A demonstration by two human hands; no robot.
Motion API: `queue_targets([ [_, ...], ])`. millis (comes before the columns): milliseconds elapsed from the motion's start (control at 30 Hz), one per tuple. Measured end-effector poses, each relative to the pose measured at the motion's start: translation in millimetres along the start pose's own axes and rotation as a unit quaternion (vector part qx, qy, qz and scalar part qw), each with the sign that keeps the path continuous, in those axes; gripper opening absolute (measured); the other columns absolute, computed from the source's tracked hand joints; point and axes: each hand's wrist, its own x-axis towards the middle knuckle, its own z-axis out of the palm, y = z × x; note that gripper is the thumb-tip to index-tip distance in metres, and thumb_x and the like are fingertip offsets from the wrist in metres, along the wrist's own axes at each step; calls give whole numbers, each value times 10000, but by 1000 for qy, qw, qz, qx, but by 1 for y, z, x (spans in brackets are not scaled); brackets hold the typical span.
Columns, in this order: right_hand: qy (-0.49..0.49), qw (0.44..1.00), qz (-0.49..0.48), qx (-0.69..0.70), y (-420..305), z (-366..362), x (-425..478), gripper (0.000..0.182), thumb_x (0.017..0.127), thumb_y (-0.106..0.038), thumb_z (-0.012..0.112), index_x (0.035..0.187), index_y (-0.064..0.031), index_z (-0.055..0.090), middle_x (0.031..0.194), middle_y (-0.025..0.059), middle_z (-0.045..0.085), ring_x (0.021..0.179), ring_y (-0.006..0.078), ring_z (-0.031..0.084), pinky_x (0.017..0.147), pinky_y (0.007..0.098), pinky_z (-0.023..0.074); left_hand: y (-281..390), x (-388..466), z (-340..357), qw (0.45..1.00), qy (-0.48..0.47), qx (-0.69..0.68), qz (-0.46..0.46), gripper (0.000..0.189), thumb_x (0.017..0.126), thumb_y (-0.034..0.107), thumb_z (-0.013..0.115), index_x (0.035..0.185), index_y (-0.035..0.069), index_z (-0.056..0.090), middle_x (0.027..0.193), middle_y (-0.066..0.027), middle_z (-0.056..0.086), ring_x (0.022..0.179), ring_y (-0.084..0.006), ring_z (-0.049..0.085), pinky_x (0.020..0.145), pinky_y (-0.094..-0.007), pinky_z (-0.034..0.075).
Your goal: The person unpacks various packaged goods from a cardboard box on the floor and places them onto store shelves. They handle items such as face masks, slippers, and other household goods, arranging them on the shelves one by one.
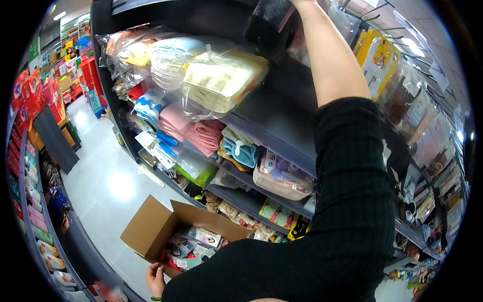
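My left hand (155,280), with a green bangle at the wrist, hangs low at the near corner of an open cardboard box (148,226). Its fingers are loosely curled; whether they grip the box edge does not show. Packaged goods (208,237) and tagged items fill the box. My right arm stretches up across a dark shelf, and the hand is out of view past the top edge. Beside that wrist is a black, rough-textured item (262,22). Clear bags of folded towels (217,79) lie on the same shelf, left of the arm.
Lower shelves hold pink folded cloths (202,137), a blue cloth bundle (239,151) and a beige basket (277,186). Hanging packages (381,64) line the right side. Across the tiled aisle (113,181), bottles (49,249) stand on another shelf beside a dark board (56,137).
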Motion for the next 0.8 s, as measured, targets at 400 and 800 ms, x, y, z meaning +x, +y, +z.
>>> queue_targets([
  [400,-308,802,-316,402,13,-40,-435,290,616,22,596,889,-70,562,980,121,556,802,251,583,699,332,477,-60,11,-40,990,-34,134,-13,225,821,70,520,1027,-19,509,945,-78,554,883,-149,515,810,-271,406],
  [800,-870,423,-107,228,4,34,-787,280,755,-190,554,999,-53,558,941,191,583,903,318,554,781,380,432,-140,62,-68,800,73,591,73,490,680,161,617,1136,62,469,1239,-271,331,1160,-402,320,969,-434,281],
])
